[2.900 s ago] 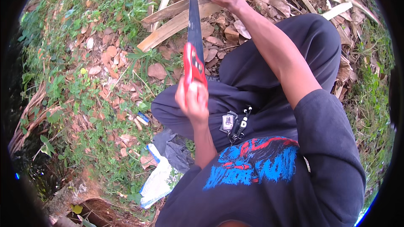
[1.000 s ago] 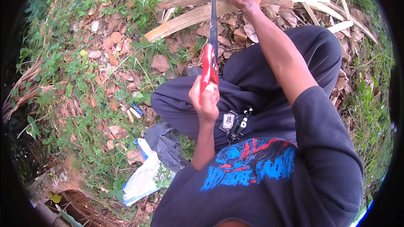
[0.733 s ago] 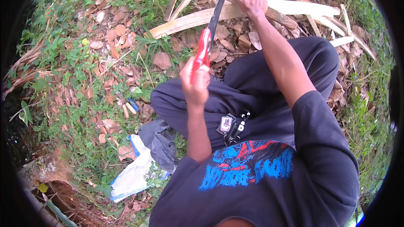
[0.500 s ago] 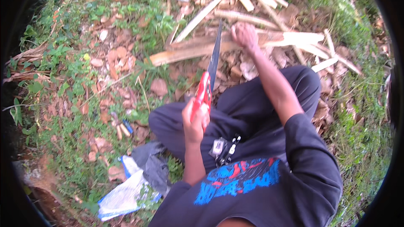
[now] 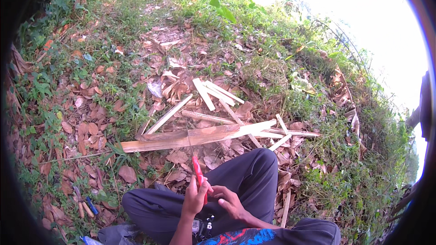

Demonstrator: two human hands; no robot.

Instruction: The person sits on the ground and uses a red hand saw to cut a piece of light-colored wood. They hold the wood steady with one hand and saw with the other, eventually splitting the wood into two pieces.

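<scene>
My left hand (image 5: 194, 197) is wrapped around the red handle of a hand saw (image 5: 198, 170), above my crossed legs. The saw's thin blade points away from me and shows edge-on against a long split board (image 5: 156, 144), which lies crosswise on the ground in front of my knees. Whether the blade touches the board I cannot tell. My right hand (image 5: 230, 202) is beside the handle's lower end, its fingers loosely bent and apart, holding nothing that shows. Just beyond the board lie several pale split wood strips (image 5: 204, 94).
Dry leaves (image 5: 88, 129) and grass cover the ground. On the left lie tools with wooden handles (image 5: 84, 206) and a blue-handled tool (image 5: 91, 205). A grey plastic bag (image 5: 113, 233) sits by my left leg. A person's dark clothing (image 5: 426, 104) shows at the far right.
My view has tilted up. My right hand has left the board and come back next to the saw handle. The saw stays in my left hand.
</scene>
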